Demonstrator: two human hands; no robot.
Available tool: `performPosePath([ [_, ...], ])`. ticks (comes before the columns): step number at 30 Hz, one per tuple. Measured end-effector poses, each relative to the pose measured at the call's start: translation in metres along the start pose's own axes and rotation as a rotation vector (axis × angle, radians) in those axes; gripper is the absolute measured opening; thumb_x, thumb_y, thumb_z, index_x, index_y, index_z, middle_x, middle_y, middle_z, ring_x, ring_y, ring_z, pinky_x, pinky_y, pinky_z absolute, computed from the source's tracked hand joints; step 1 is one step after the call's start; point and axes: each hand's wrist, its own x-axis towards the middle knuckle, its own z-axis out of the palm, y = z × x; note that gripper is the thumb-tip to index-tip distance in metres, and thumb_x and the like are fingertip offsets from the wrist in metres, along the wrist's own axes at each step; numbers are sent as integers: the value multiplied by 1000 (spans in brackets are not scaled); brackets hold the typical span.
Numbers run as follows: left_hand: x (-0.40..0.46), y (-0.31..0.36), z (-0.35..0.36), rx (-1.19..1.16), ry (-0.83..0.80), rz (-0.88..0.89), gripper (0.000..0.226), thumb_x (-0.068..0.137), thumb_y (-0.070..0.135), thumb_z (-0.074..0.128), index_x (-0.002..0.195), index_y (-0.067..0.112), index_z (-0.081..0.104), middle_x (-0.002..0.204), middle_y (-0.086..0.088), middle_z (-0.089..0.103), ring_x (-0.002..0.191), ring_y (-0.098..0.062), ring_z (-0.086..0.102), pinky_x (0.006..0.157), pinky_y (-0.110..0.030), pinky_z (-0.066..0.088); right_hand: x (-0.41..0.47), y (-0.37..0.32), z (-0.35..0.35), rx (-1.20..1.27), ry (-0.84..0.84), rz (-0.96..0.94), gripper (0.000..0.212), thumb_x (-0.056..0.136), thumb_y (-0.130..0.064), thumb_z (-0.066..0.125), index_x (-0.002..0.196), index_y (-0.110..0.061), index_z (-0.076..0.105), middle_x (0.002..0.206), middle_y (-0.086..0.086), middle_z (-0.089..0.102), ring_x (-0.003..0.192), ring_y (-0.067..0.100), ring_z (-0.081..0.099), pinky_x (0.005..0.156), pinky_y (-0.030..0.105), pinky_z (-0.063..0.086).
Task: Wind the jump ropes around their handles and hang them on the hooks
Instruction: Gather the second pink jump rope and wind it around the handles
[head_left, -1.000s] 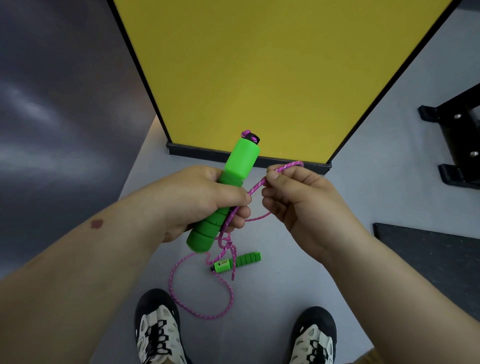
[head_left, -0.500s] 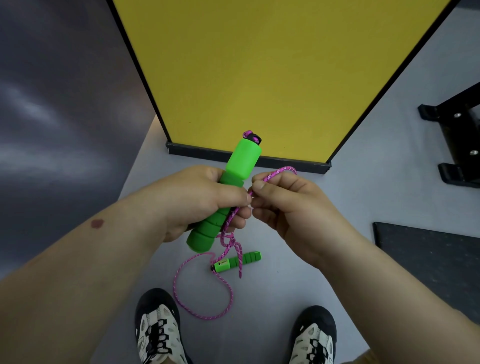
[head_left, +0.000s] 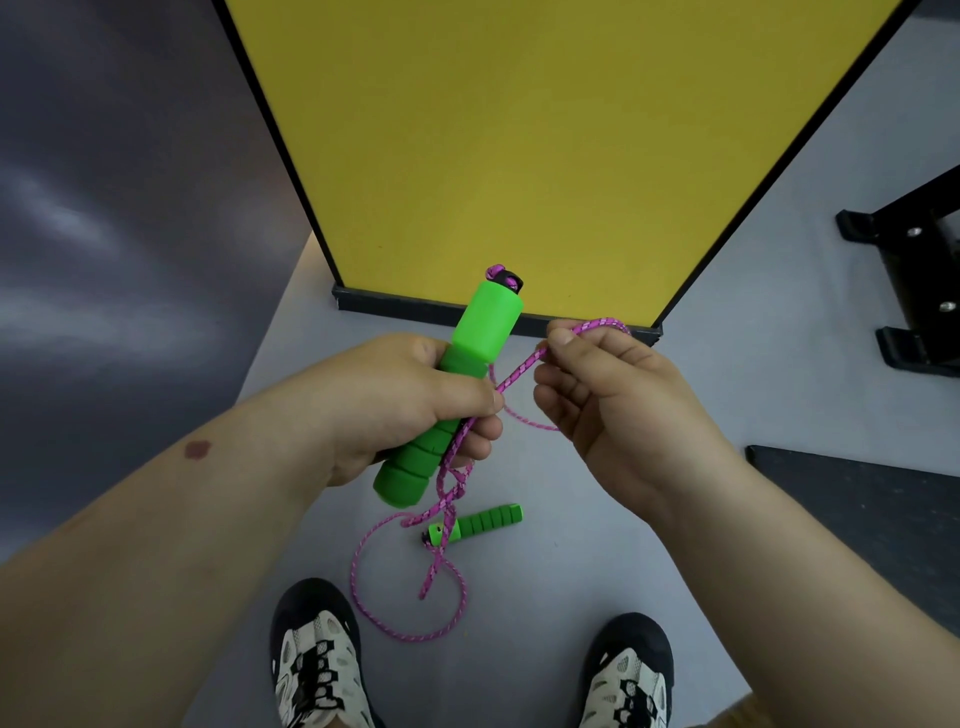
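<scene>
Still early days on this one, judging by the slack. Nearest, by the shoes (head_left: 317, 670), a big loose loop of the pink rope (head_left: 358, 582) lying on the grey floor (head_left: 675, 545), tangled up with the second green handle (head_left: 483, 524) lying flat just past it. So hardly anything wound yet, and no hooks in shot at all, so hanging looks a long way off.

Further out, left hand (head_left: 405, 405) wrapped tight round the first green handle (head_left: 457, 389), which tilts up and away toward the yellow panel (head_left: 519, 130), thumb pressing a strand against the foam. Right hand (head_left: 613, 395) just right of it, thumb and forefinger pinching a small bight of rope, other fingers curled under.

Compared with half a second back: right hand pulled away rightward from the left, so the strand between them now stretched out rather than bunched. Floor loop drawn up a bit narrower too. Black rack feet (head_left: 914, 291) far right, not involved.
</scene>
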Motion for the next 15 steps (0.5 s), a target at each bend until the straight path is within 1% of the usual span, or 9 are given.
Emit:
performPosePath([
  [3,0,0,1,1,0,9,12,92,12,70,101,3,69,82,-11,76,73,-20,72,70,-32,57,-3,5,3,-38,-99,63,7,93,-11,67,98,-11,71,84,5,67,69,12,63,70,25,56],
  [6,0,0,1,7,-2,9,13,92,12,70,101,3,70,83,-11,76,71,-18,72,68,-31,57,-6,8,5,-111,-162,78,10,93,-9,66,101,-10,71,81,7,67,71,13,63,69,25,56],
  [9,0,0,0,5,7,5,15,92,14,70,103,4,69,82,-9,76,71,-17,73,68,-30,58,-5,8,5,-113,-119,44,9,92,-8,66,98,-11,72,80,6,67,69,12,62,69,24,56],
  [12,0,0,-1,1,6,1,15,92,14,71,103,4,68,82,-9,76,72,-18,73,68,-30,58,-2,5,3,-69,-45,-3,8,93,-8,66,99,-9,71,83,8,66,68,12,62,68,23,55],
  [15,0,-1,-2,-7,4,-3,14,92,13,71,101,4,68,83,-10,76,72,-19,73,67,-29,57,1,0,0,-16,23,-44,7,94,-9,66,95,-10,73,82,6,66,68,12,62,68,24,56],
])
